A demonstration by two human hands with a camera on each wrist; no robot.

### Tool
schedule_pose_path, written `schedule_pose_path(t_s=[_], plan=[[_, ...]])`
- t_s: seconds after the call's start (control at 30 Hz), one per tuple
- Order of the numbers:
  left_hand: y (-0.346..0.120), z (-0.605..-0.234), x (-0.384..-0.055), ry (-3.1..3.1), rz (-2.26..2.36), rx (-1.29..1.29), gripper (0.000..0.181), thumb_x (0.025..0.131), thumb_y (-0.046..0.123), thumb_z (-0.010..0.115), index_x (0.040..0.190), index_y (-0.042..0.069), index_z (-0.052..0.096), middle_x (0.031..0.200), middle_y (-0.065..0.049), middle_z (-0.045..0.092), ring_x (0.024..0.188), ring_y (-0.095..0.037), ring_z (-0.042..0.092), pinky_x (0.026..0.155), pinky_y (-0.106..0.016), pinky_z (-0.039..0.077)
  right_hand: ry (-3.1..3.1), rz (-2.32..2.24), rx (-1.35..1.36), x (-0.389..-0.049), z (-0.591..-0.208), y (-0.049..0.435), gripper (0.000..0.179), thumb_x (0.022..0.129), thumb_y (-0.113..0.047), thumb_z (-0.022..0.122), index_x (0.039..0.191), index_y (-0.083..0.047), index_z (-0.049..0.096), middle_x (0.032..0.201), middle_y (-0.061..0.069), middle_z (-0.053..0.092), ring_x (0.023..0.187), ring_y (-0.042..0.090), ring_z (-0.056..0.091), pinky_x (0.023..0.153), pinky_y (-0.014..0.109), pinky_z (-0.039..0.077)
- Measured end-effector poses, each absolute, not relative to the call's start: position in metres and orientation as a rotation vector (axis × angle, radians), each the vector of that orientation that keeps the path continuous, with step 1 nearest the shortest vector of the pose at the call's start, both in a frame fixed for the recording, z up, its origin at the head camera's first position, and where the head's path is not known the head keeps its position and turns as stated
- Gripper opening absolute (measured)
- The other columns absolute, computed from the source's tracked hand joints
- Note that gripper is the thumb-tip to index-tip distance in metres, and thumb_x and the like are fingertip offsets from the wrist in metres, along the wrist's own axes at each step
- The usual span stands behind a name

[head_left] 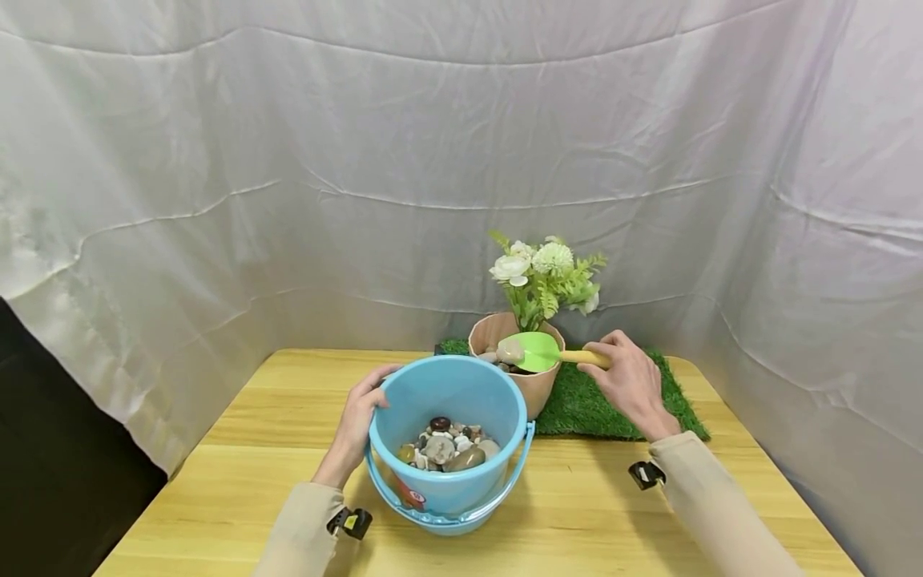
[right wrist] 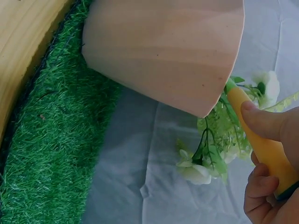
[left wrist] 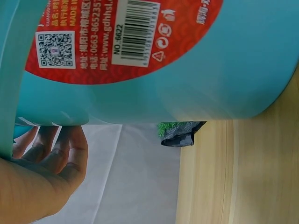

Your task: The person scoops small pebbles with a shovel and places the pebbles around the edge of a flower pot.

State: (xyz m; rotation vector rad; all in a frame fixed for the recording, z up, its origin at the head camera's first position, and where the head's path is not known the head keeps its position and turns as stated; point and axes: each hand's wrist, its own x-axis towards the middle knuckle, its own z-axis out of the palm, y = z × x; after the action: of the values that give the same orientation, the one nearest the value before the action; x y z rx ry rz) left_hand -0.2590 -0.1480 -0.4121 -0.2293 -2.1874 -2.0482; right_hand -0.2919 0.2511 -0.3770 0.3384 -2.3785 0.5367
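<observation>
Head view, and closest up is the blue bucket [head_left: 469,493], mouth upward on the table, its bail [head_left: 447,519] slung round to 6 o'clock and a heap of pebbles [head_left: 443,449] inside. Further off at the bucket's 2 o'clock, look, the trowel [head_left: 544,353]: green blade pointing to 9 o'clock, yellow handle running back to 3, the long axis lying almost straight across, with a beige stone [head_left: 510,351] at the blade's tip end. That blade is right above the mouth of the pink pot [head_left: 539,393]; whether it touches the rim, I can't tell. Underneath it all, pale wooden table [head_left: 252,433], then a green turf mat [head_left: 598,409] toward 3 o'clock with the pot on it, white flowers [head_left: 553,260] rising to 12, and a creased grey curtain [head_left: 433,160] closing off the back and sides. Now the hands! Nearer, the left hand [head_left: 358,417] comes up from 7 o'clock and grips the bucket at its 10 o'clock, thumb over the rim, fingers bent against the outer wall. Over at the trowel's 3 o'clock end, the right hand [head_left: 630,381], its forearm slanting in from 5, wraps the yellow handle, and the right wrist view shows the thumb laid along it, fingers curled below.
</observation>
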Motion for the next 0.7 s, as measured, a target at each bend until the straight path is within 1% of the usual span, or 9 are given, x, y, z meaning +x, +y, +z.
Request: schedule_pose_path(t_s=[0.43, 0.7], plan=[[-0.1487, -0.4125, -0.2607, -2.189, -2.048, -0.244, 0.058, 0.077, 0.003, 0.044, 0.134, 0.01, 0.057, 0.131, -0.017, 0.057, 0.115, -0.035, 0.052, 0.087, -0.037, 0.043, -2.397, 0.546, 0.303, -0.2898, -0.3761, 0.2507, 0.031, 0.079, -0.022, 0.08, 0.106, -0.008, 0.075, 0.098, 0.01, 0.061, 0.068, 0.021, 0.055, 0.054, 0.035, 0.041], [-0.1485, -0.412, -0.2605, -2.186, -2.054, -0.244, 0.058, 0.077, 0.003, 0.044, 0.133, 0.01, 0.057, 0.129, -0.018, 0.057, 0.112, -0.034, 0.053, 0.086, -0.037, 0.043, -2.424, 0.573, 0.309, -0.2875, -0.377, 0.2509, 0.033, 0.082, -0.028, 0.077, 0.107, -0.007, 0.075, 0.1, 0.011, 0.069, 0.07, 0.024, 0.061, 0.055, 0.036, 0.044]])
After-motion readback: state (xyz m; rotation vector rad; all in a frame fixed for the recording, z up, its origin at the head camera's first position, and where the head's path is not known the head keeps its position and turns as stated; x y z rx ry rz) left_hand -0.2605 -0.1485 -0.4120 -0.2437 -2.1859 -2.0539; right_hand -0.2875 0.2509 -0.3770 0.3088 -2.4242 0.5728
